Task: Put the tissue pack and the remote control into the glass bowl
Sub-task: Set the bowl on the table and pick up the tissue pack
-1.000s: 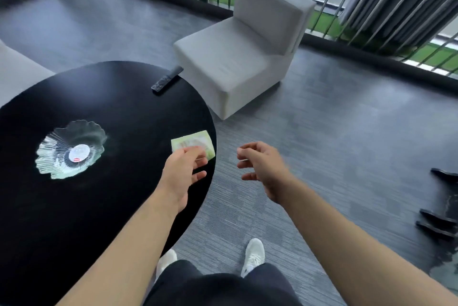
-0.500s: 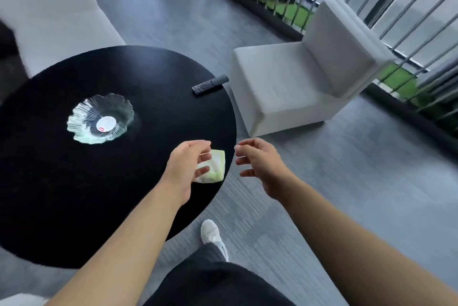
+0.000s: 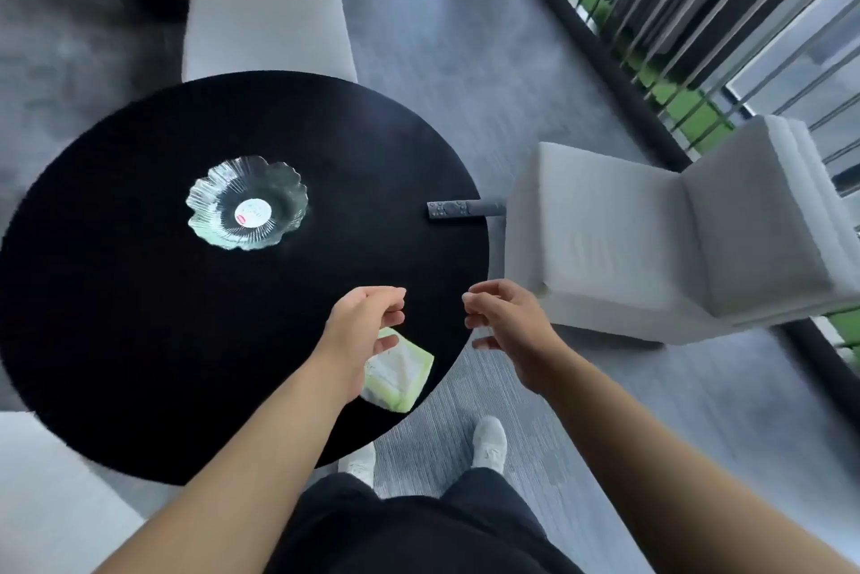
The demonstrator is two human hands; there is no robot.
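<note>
**Tissue pack at the table edge, not yet lifted**

The tissue pack (image 3: 398, 369) is seen near the table's (image 3: 139, 341) front edge, tilted, with its upper left corner hidden beneath the left hand (image 3: 360, 329). That hand is held directly over the pack with fingers loosely curled; whether the pack is actually pinched or only covered cannot be told from this view. The right hand (image 3: 505, 324) is held just off the table's rim, apart from everything, fingers half curled around nothing.

The bowl (image 3: 249, 203) is set well apart from the pack, toward the far left of the tabletop, and nothing but a round label is seen inside it. The remote (image 3: 465, 208) is laid at the right edge, one end overhanging the rim, close to a white chair (image 3: 651, 238).

The step in hand is judged to be the pickup of the pack; neither item has been placed. For the next move, a firm hold on the soft pack would be needed, then a carry across the dark top and a gentle release inside the scalloped rim. The remote would best be taken by the right hand, with care at the overhang.
</note>
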